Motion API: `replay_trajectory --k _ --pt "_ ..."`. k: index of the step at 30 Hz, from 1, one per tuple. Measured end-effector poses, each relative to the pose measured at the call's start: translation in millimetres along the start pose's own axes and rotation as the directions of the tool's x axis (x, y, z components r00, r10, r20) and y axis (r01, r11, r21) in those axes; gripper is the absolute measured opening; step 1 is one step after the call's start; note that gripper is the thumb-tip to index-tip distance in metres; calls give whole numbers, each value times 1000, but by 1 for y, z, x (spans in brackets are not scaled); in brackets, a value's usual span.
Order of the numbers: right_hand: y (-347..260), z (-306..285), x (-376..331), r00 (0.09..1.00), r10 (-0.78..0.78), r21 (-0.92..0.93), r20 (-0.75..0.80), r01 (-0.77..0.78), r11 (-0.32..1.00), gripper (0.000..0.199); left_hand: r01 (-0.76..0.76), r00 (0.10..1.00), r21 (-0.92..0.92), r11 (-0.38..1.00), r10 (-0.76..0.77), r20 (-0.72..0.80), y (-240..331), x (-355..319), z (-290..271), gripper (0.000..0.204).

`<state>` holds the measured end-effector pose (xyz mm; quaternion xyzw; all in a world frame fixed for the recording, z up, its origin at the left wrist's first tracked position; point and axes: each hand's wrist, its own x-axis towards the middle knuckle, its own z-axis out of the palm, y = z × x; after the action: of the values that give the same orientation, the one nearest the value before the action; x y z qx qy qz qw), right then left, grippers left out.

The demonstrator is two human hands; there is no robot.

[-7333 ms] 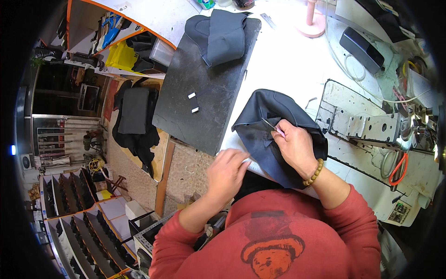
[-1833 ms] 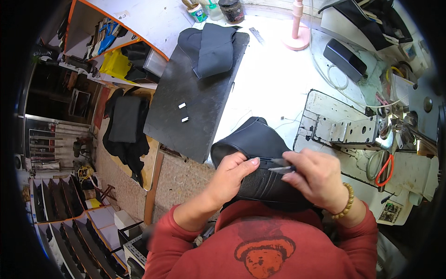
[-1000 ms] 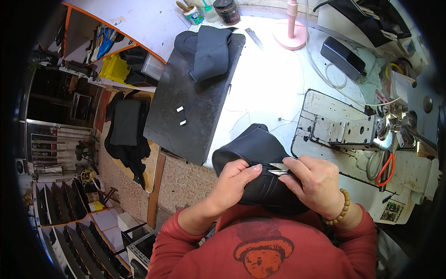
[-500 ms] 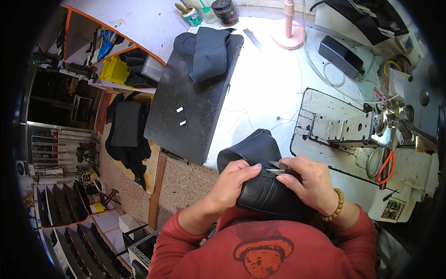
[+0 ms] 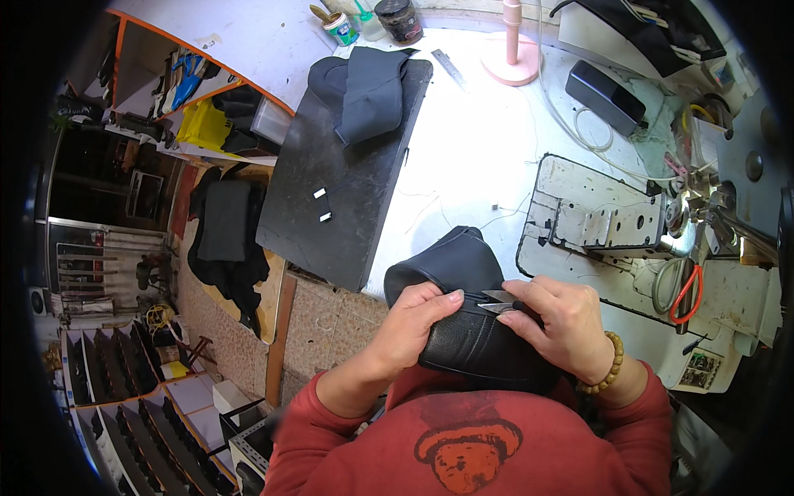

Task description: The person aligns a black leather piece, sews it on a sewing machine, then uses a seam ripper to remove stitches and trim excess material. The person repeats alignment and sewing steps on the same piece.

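Observation:
A black leather piece with a stitched seam is held close to my chest, over the white table's near edge. My left hand grips its left side, thumb pressed on the top near the seam. My right hand holds small metal thread snips, their blades pointing left at the seam beside my left thumb. A beaded bracelet sits on my right wrist.
A sewing machine bed lies right of the leather, with the needle area further right. A black mat holds folded dark pieces. A pink lamp base, jars and a black box stand at the back.
The leather piece has been drawn from the table toward my chest and both hands have closed in on its seam. In the last second the hands barely shifted.

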<state>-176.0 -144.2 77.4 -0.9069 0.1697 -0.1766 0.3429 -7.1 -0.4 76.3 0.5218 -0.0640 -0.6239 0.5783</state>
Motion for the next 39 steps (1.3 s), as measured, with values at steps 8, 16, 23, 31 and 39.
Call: replay_trajectory --k 8,16,23,31,39 --pt "-8 -5 1 995 -100 -196 3 98 976 28 -35 999 162 986 34 9 -6 0 -5 27" --pt "-18 -7 -1 983 -180 -384 44 183 905 28 -118 993 303 945 115 27 -12 0 -9 24" --pt "-4 4 -3 997 -72 -55 -12 71 996 25 9 999 24 1000 -8 -43 -9 -2 -9 22" --pt "8 19 -12 999 37 170 -14 -34 985 29 7 1000 -6 1000 -7 13 -7 -3 -7 27" --pt "13 2 -13 903 428 825 29 -263 499 56 -75 976 253 965 19 218 20 8 14 29"
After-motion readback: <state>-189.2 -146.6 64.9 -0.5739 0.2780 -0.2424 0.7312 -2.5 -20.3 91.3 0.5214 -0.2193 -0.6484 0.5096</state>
